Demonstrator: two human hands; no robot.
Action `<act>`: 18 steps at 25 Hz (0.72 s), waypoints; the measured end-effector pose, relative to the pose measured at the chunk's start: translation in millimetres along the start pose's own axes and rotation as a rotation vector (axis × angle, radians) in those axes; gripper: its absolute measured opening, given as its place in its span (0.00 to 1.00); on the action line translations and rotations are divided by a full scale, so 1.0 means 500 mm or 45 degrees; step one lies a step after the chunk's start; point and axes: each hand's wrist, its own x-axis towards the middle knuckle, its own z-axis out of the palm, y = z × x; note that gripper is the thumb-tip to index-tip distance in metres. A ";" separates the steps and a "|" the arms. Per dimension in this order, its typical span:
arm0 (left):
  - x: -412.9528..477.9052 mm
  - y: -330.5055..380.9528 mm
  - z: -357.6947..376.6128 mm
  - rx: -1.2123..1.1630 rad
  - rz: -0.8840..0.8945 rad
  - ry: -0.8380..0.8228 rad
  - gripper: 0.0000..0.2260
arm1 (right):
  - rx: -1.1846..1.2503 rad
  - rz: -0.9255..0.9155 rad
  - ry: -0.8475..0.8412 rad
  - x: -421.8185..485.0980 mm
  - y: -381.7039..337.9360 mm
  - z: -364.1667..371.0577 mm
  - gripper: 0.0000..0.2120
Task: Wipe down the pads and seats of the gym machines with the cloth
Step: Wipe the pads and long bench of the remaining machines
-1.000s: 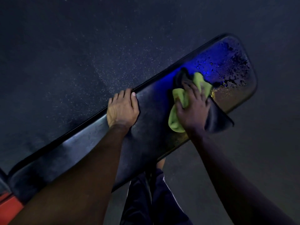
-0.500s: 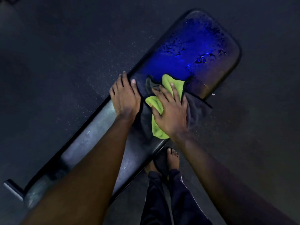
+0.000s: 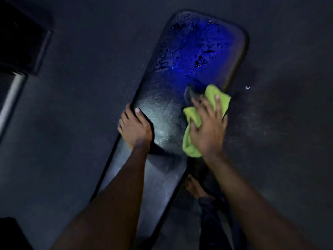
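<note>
A long, narrow black bench pad (image 3: 167,123) fills the middle of a dim, head-worn view, its long axis running diagonally from the lower left near the viewer up to a rounded far end at the upper right. The far end glows with a blue reflection and is dotted with dark water droplets (image 3: 200,60) (the nearer stretch looks dull grey and smeared). A person leans over it with both bare arms reaching forward. The left hand (image 3: 135,129) rests on the pad's left edge about halfway along, palm down, fingers curled over the rim and thumb lying on the top surface, gripping the edge. The right hand (image 3: 207,127) is flat and spread open, fingers apart and pointing toward the far end, pressing down on a lime-green cloth (image 3: 191,130). The cloth is bunched beneath that palm at the pad's right edge, showing at the fingertips above and at the left side of the hand below the thumb; it lies just short of the wet blue patch. A darker grey fold of fabric (image 3: 189,93) peeks out at its upper left, against the pad. The two hands sit level with each other, well apart across the pad's width. Below the right forearm, a bare foot (image 3: 193,186) and a dark trouser leg stand on the dark speckled floor (image 3: 279,123) beside the pad.
</note>
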 end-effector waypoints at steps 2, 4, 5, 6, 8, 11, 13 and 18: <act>0.009 0.000 0.000 -0.031 -0.016 -0.023 0.22 | 0.064 0.095 0.074 0.067 0.005 -0.011 0.31; 0.011 -0.001 0.000 -0.006 -0.008 -0.042 0.22 | 0.113 0.162 0.137 0.075 0.001 -0.015 0.30; 0.013 -0.003 -0.002 0.005 -0.004 -0.047 0.23 | 0.142 0.187 0.149 0.055 -0.004 -0.011 0.31; 0.017 -0.005 -0.003 0.013 -0.011 -0.060 0.23 | 0.187 0.203 0.144 0.021 -0.007 -0.005 0.32; 0.030 0.000 -0.006 0.016 -0.056 -0.097 0.22 | 0.287 0.201 0.113 -0.062 -0.012 0.013 0.32; 0.069 0.049 -0.022 -0.068 -0.057 -0.140 0.20 | 0.452 0.303 0.106 -0.111 -0.012 0.034 0.32; 0.098 0.091 -0.029 -0.112 -0.060 -0.183 0.21 | 0.541 0.368 0.153 -0.092 -0.012 0.034 0.32; 0.110 0.139 -0.011 -0.037 -0.257 -0.083 0.25 | 0.775 0.461 0.363 -0.009 0.003 0.013 0.31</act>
